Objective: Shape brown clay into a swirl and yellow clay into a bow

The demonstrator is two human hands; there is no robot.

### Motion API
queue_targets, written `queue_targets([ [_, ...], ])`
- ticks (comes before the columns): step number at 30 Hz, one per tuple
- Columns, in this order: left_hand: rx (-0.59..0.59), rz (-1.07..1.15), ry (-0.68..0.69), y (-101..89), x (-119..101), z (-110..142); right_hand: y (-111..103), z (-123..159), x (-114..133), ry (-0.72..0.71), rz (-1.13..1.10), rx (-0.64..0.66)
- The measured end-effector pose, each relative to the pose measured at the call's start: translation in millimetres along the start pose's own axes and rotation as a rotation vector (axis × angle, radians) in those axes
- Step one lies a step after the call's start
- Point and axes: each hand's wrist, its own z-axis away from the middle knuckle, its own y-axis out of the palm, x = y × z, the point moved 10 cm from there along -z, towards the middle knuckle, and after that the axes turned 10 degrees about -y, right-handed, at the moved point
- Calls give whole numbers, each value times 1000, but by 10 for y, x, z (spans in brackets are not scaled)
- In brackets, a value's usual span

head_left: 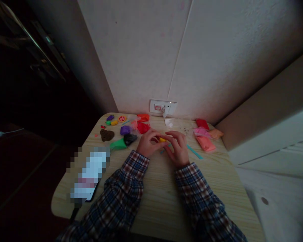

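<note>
Yellow lump [162, 139]; between both hands [148, 143] [178, 150]

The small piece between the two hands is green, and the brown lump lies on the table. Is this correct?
The colour is wrong: in the head view, the small piece between the left hand and right hand is yellow, not green. The brown lump does lie on the table.

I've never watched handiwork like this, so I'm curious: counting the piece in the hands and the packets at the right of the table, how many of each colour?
Yellow piece between the left hand and right hand: 1
Red packet: 1
Pink packet: 1
Coral packet: 1
Pale orange packet: 1
Total: 5
</note>
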Motion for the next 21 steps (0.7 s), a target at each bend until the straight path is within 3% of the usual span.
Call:
queue_targets([
  [5, 93, 258, -119, 24, 146, -93, -76, 43, -175, 143, -89, -77],
  [9, 80, 369, -150, -15, 158, -112, -11, 90, -309, 251, -217, -86],
  [21, 75, 411, -245, 88, 182, -97, -32, 6, -181, 176, -212, -83],
])
